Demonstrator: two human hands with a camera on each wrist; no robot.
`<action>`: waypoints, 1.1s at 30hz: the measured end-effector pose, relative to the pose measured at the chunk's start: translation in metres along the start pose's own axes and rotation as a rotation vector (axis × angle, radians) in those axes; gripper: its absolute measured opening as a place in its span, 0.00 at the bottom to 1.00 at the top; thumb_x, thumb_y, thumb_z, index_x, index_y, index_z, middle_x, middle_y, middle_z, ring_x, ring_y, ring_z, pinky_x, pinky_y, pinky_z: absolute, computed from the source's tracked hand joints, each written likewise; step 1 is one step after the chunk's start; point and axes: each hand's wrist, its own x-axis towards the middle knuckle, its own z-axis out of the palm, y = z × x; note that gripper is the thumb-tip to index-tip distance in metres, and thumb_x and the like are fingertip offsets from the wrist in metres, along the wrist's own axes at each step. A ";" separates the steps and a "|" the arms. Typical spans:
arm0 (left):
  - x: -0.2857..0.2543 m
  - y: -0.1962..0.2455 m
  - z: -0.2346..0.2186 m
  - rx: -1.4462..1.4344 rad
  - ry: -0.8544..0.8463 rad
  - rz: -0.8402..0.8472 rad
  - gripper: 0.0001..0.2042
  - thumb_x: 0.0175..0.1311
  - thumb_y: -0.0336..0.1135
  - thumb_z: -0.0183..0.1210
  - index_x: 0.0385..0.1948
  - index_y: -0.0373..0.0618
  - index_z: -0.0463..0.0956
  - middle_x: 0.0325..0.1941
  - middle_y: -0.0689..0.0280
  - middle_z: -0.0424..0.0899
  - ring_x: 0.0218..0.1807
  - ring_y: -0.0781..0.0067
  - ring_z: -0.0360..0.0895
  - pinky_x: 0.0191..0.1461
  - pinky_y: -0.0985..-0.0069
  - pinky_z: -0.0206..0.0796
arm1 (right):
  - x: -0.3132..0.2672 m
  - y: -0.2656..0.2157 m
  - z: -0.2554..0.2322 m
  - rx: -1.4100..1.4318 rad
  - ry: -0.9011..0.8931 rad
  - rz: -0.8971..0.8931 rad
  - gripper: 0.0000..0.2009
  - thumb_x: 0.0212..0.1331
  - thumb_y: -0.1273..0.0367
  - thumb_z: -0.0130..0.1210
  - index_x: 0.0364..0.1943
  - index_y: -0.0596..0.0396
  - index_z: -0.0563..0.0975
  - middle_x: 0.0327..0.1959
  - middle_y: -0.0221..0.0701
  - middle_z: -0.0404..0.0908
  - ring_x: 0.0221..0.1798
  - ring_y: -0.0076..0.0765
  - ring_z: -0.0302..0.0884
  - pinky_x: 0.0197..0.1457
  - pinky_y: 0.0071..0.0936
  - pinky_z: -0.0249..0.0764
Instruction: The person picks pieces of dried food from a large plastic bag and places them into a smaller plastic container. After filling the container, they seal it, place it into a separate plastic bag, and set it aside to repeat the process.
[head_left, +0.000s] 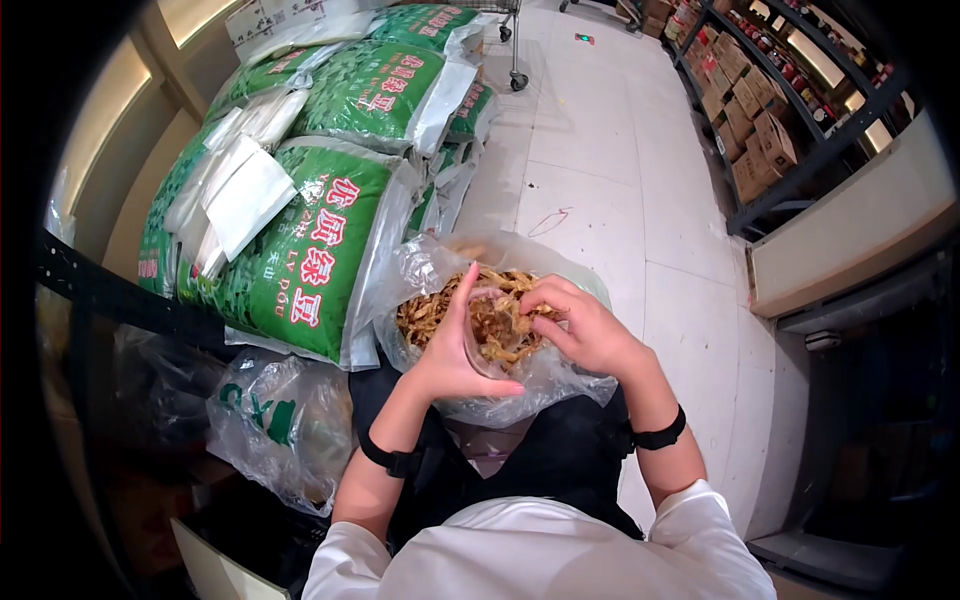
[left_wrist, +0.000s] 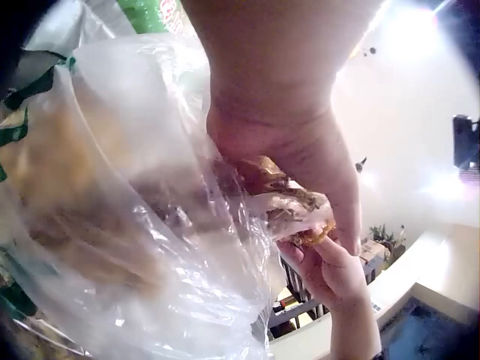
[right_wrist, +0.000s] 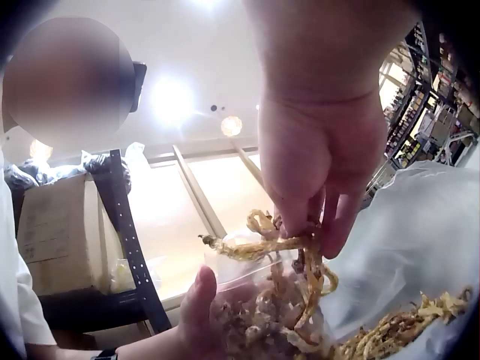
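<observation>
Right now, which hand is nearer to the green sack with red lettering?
Left. The left hand holds a small clear bag on the side beside the green sack. The right hand pinches dried strips further from it.

Green sacks [head_left: 320, 230] crowd the left of the open bag [head_left: 520, 380], touching it. To its right the floor [head_left: 690, 330] lies open as far as the shelves [head_left: 770, 120]. Both hands fill the bag's mouth.
</observation>
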 end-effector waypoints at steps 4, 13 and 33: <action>0.002 0.006 -0.002 0.366 0.066 0.191 0.69 0.27 0.54 0.80 0.73 0.40 0.39 0.64 0.49 0.64 0.66 0.51 0.64 0.69 0.59 0.55 | 0.006 -0.009 0.007 -0.034 0.106 0.003 0.10 0.59 0.76 0.54 0.45 0.54 0.75 0.49 0.38 0.73 0.48 0.46 0.76 0.52 0.34 0.73; -0.006 -0.005 -0.011 0.360 0.102 0.149 0.75 0.21 0.52 0.83 0.73 0.44 0.33 0.72 0.44 0.52 0.74 0.51 0.54 0.73 0.57 0.50 | 0.015 -0.002 0.015 0.033 0.256 0.054 0.13 0.59 0.79 0.54 0.48 0.57 0.77 0.50 0.37 0.76 0.50 0.36 0.79 0.49 0.29 0.79; -0.021 -0.005 -0.010 0.349 0.484 -0.011 0.65 0.22 0.53 0.83 0.67 0.35 0.48 0.62 0.50 0.64 0.63 0.55 0.66 0.67 0.61 0.60 | -0.003 0.010 -0.006 0.463 0.526 0.179 0.10 0.62 0.77 0.57 0.46 0.60 0.75 0.43 0.31 0.81 0.41 0.22 0.79 0.45 0.20 0.77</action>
